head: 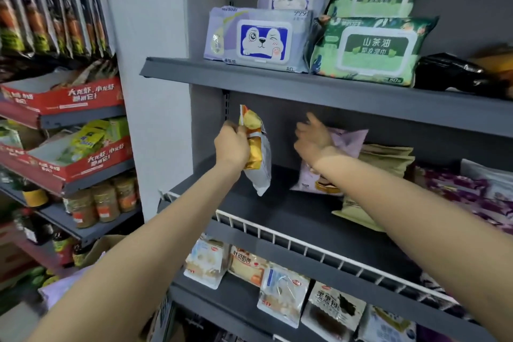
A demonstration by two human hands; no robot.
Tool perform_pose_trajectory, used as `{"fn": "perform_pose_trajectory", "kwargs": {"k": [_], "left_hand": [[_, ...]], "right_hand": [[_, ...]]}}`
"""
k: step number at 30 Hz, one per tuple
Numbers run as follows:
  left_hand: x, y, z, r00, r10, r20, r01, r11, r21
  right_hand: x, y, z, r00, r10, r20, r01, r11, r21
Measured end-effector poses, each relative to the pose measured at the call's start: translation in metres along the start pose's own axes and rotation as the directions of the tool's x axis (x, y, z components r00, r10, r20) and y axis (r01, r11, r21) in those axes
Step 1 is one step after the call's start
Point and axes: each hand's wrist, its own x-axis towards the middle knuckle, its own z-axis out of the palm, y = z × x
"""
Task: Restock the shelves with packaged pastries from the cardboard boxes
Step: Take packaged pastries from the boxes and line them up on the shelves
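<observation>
Left hand: the left hand (pixel 231 144) is up at the middle shelf (pixel 277 211), grip wrapped round a yellow-and-white pastry packet (pixel 259 157), taken at its upper half so the bottom hangs free above the shelf.
Right hand: the right hand (pixel 312 139) is on the pink packet (pixel 341 153), fingers over its top edge; whether it is pinching or just pressing, I cannot tell.
Where the goods are: the pink one stands on the shelf, leaning against a stack of pale green packets (pixel 380 172) to its right. The yellow one is in the air, left of it, not yet set down.
How it will handle: looks light, and the film looks slick and crinkly, with soft contents that would crush under a hard squeeze.
Best hold: I'd say the sealed top seam or the side edges, gently, never the puffed middle.
Risk: a packet stood upright with bare shelf to its left may well topple, though the white wire rail (pixel 305 247) at the near edge should stop a slide.
</observation>
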Motion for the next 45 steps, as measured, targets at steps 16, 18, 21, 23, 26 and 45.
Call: {"fn": "perform_pose_trajectory", "kwargs": {"k": [16,18,21,23,26,45], "left_hand": [[-0.017,-0.007,0.019,0.881,0.333,0.335,-0.320,0.943,-0.093],[-0.027,-0.001,0.021,0.836,0.343,0.428,-0.246,0.932,-0.267],[-0.037,0.005,0.026,0.827,0.357,0.435,-0.316,0.934,-0.166],[-0.045,0.009,0.033,0.883,0.305,0.357,-0.351,0.934,0.069],[-0.070,0.019,0.045,0.862,0.098,0.497,-0.113,0.994,0.000],[-0.313,0.140,0.235,0.698,0.450,0.557,-0.570,0.820,0.052]], "right_hand": [[-0.042,-0.042,0.003,0.992,0.081,0.092,0.023,-0.861,0.508],[-0.056,-0.033,0.005,0.968,0.219,0.123,0.138,-0.874,0.467],[-0.084,-0.017,0.022,0.923,0.264,0.279,0.089,-0.854,0.513],[-0.110,-0.004,0.037,0.899,0.281,0.337,0.026,-0.800,0.599],[-0.154,0.020,0.056,0.883,0.326,0.338,0.038,-0.767,0.641],[-0.399,0.181,0.190,0.711,0.687,0.151,-0.285,0.086,0.955]]}}
